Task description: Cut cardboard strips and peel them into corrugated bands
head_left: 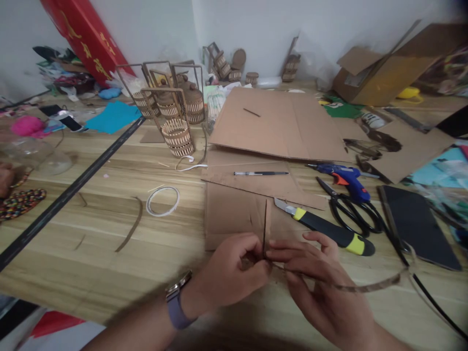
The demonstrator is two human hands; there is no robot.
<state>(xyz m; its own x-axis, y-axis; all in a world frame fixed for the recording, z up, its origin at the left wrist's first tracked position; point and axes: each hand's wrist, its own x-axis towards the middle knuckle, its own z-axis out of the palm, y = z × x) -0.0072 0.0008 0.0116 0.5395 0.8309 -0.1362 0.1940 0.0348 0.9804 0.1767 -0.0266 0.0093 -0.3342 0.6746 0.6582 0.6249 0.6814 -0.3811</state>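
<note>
Looking through the head camera, I had both hands together over the near edge of the lower cardboard sheet [230, 209] on the worktop [109, 282]. The cardboard strip [268, 222] stood up between them, its dark edge showing. The left hand [234, 265], with a watch [179, 307] at its wrist, had its fingers drawn in around the foot of the strip, thumb and forefinger pinching it. The right hand [321, 280] came in from the other side, its fingertips nearly together beside the same foot and one finger lifted apart; I could not tell whether they gripped it. A long brown band [373, 286] ran out past the right hand toward the phone [420, 226].

Just beyond the right hand I saw the utility knife [325, 229], blade out and resting on cardboard, with the black scissors [333, 194] beside it and the blue glue gun [347, 180] near their pivot. Farther out, a pen [261, 173] lay across a smaller cardboard piece, in front of the large cardboard sheet [278, 126]. Off to the left were the white coil [161, 214], a curved brown strip [134, 224] and, well beyond, several small handled baskets [178, 139].
</note>
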